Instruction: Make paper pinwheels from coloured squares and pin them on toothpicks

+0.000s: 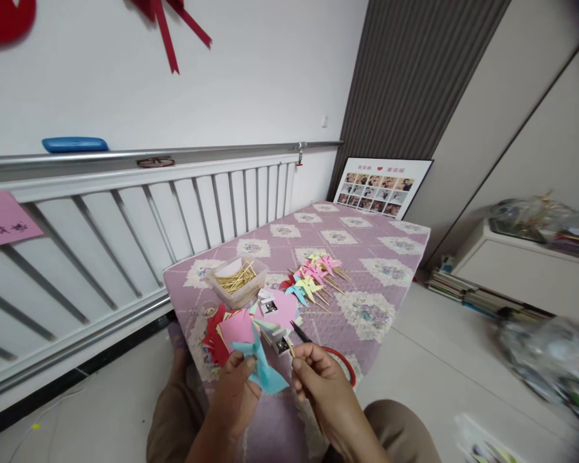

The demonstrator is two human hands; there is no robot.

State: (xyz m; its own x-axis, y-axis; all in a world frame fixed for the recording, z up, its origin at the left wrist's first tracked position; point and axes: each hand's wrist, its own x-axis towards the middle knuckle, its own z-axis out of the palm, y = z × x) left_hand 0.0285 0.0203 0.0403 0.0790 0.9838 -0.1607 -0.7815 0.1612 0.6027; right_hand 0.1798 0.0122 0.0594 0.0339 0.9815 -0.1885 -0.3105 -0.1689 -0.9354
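My left hand [238, 386] is closed on a light blue paper pinwheel [269, 376], its folded blades sticking out past my fingers. In my right hand [321, 382] a thin wooden stick [292, 351] is pinched, its tip showing above the thumb and its lower part running down under the palm. Red-handled scissors [351, 368] lie just beyond my right hand, partly hidden by it. Past my left hand are stacks of pink paper [236, 328] and red paper [216, 337]. A small white box [283, 345] of dark metal bits sits between the hands.
A clear plastic box [241, 297] holds many wooden sticks. Finished pinwheels on sticks [313, 271] lie in a pile at the table's middle. A flowered tablecloth [352, 257] covers the table, beside a white radiator [197, 212]. A photo board [381, 186] leans at the far end.
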